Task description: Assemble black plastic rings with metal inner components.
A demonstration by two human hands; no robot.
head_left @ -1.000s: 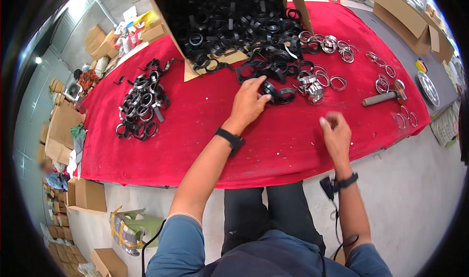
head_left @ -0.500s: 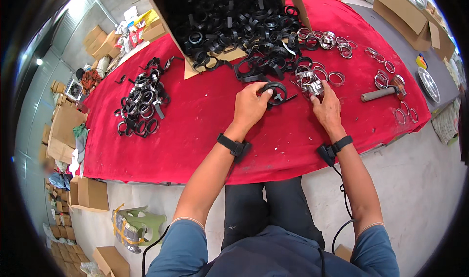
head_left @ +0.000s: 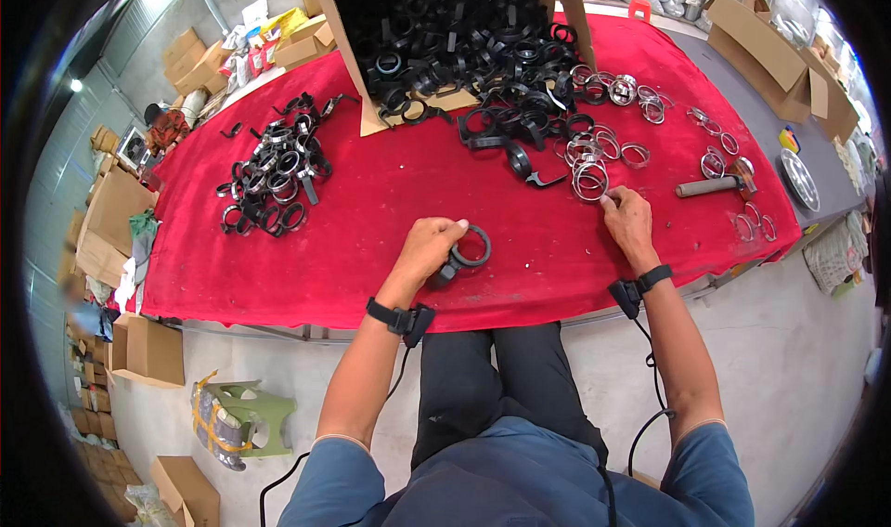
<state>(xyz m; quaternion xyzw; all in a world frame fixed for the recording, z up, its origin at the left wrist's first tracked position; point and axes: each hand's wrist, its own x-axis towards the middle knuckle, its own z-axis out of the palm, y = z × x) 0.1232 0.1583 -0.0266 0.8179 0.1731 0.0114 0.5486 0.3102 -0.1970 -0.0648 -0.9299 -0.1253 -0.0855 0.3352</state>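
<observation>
My left hand point(head_left: 429, 248) is closed on a black ring clamp point(head_left: 486, 248) with a small block on its side, held over the red cloth in front of me. To its right, my right hand point(head_left: 629, 222) pinches the near edge of a silver metal ring point(head_left: 590, 182) with its fingertips. That ring is at the front of a small heap of silver rings point(head_left: 605, 143). Just left of them, loose black ring clamps point(head_left: 518, 161) spill forward from a cardboard box point(head_left: 371, 121) full of the same parts.
A pile of black clamps with rings point(head_left: 278, 169) lies on the left of the red cloth point(head_left: 371, 276). At right are a hammer point(head_left: 710, 186), more silver rings point(head_left: 713, 163) and a round metal lid point(head_left: 799, 180). A green stool point(head_left: 264, 416) stands on the floor at lower left.
My left hand has moved toward me and left with a black ring clamp. My right hand has come slightly nearer, with a silver ring at its fingertips.
</observation>
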